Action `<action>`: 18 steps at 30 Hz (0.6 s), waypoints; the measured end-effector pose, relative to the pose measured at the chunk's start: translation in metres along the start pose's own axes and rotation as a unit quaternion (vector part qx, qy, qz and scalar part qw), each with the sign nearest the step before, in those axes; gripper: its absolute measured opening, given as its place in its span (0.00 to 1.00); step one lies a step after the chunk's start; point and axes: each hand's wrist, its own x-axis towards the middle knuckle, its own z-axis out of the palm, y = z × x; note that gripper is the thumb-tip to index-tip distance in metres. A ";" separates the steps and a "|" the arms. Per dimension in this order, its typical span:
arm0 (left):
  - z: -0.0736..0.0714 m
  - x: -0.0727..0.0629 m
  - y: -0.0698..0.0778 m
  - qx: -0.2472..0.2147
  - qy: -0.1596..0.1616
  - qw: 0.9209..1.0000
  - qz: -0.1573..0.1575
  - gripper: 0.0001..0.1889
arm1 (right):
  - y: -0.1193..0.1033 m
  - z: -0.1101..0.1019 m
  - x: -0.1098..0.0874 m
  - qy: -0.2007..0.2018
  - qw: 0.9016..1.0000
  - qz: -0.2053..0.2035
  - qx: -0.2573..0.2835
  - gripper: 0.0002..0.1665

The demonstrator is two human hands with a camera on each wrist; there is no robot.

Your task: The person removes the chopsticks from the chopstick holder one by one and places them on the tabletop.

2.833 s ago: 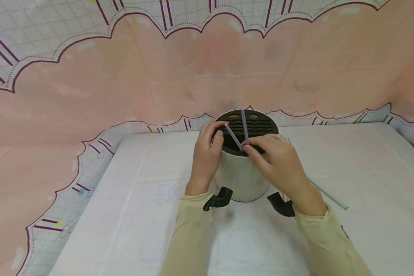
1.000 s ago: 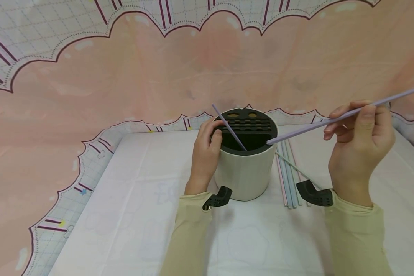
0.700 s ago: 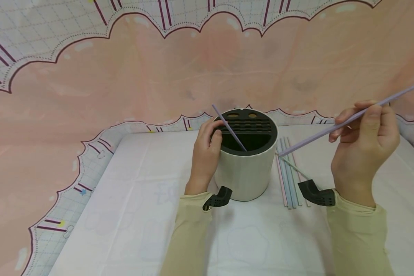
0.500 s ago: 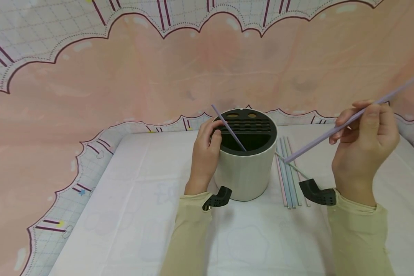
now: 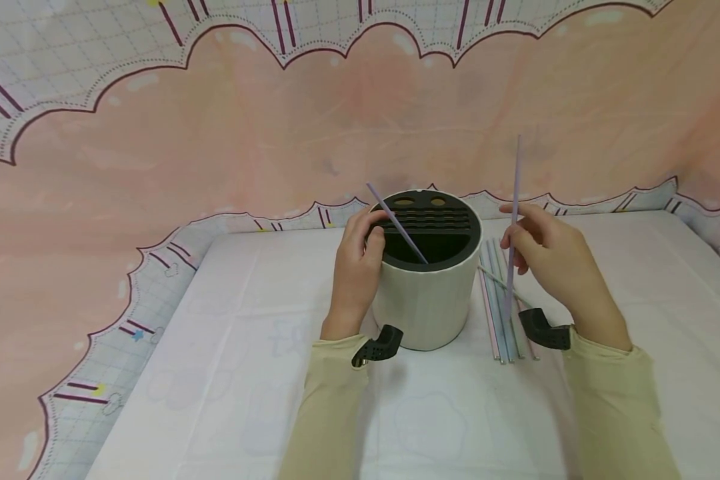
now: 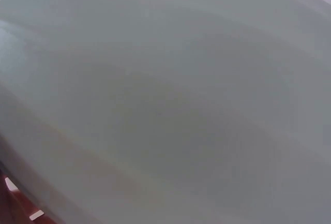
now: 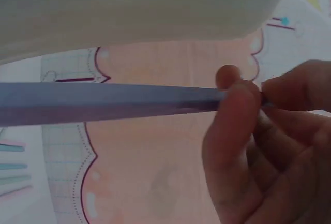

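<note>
A pale cylindrical knife holder (image 5: 423, 307) with a black slotted top stands on the table in the head view. My left hand (image 5: 358, 273) grips its left side, fingers curled at the rim. One purple chopstick (image 5: 379, 195) leans out of the large opening in the top. To the right of the holder, my right hand (image 5: 555, 260) pinches another purple chopstick (image 5: 518, 173), held near upright in the air. The right wrist view has this chopstick (image 7: 103, 103) between thumb and fingertips. Holder wall (image 6: 165, 100) fills most of the left wrist view.
Several pink, blue and green chopsticks (image 5: 503, 340) lie side by side on the white table (image 5: 264, 373), right of the holder. A green chopstick (image 5: 493, 275) crosses over them diagonally. A peach patterned cloth (image 5: 336, 133) hangs behind.
My right hand has drawn one purple chopstick up out of the holder, carried it right, then turned it from slanted to near upright. The left hand has stayed on the holder.
</note>
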 end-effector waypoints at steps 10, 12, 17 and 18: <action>0.001 0.000 -0.002 0.000 0.000 1.000 0.005 0.19 | 0.017 0.010 0.007 -0.129 0.990 0.032 -0.055 0.23; 0.001 0.000 -0.002 0.001 -0.001 1.000 0.005 0.19 | 0.020 0.012 0.007 -0.146 0.987 0.036 -0.051 0.25; 0.000 -0.001 -0.002 0.003 0.000 1.000 0.000 0.19 | 0.023 0.015 0.007 -0.177 0.982 0.050 -0.043 0.27; 0.000 -0.001 -0.002 0.003 0.000 1.000 -0.001 0.19 | 0.024 0.016 0.008 -0.180 0.982 0.051 -0.042 0.27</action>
